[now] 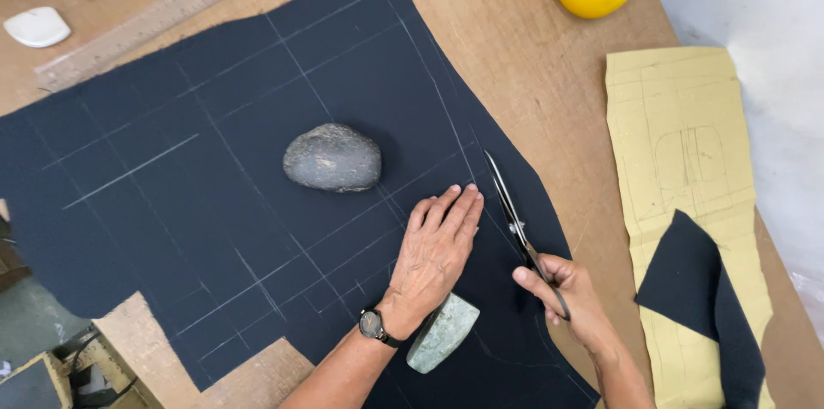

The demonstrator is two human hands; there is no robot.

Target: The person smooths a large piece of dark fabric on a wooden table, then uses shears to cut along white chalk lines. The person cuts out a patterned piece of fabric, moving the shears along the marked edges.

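- Nearest the camera, a pale green stone (441, 333) sits on the dark navy cloth (154, 203) just by the left wrist
- Left hand (436, 250) lies flat on the cloth, fingers together, just beside the chalk line being cut
- Right hand (566, 289) is closed through the handles of the scissors (513, 218), whose slightly parted blades point away along that line
- Cloth is spread over the counter (515, 40), with a grey stone (333, 157) weighing down its middle
- Judged from this, cutting well means pressing close to the blades, keeping the lower blade on the counter, and taking long strokes that follow the chalk
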